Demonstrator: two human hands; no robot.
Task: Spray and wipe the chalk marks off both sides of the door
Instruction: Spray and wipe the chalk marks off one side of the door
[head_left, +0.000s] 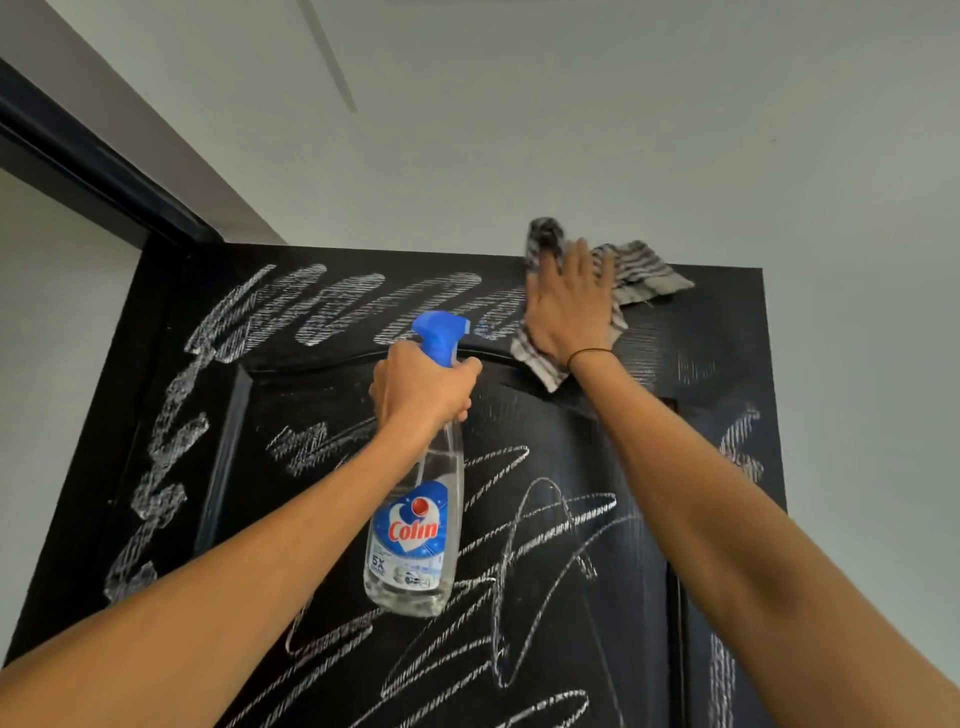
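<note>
Pressing grey-striped cloth (613, 291) flat on black panelled door (727, 332), right hand (569, 306) fingers straight; unwiped white chalk scribbles (363, 304) lie leftward. Left hand (423, 389) grips clear blue-triggered spray bottle (415, 519).

Pale grey-white ceiling (571, 104) overhead (evenly lit), dark frame (78, 150) at left.

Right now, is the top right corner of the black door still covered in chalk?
No, the black door looks wiped there beside the striped cloth.
</note>
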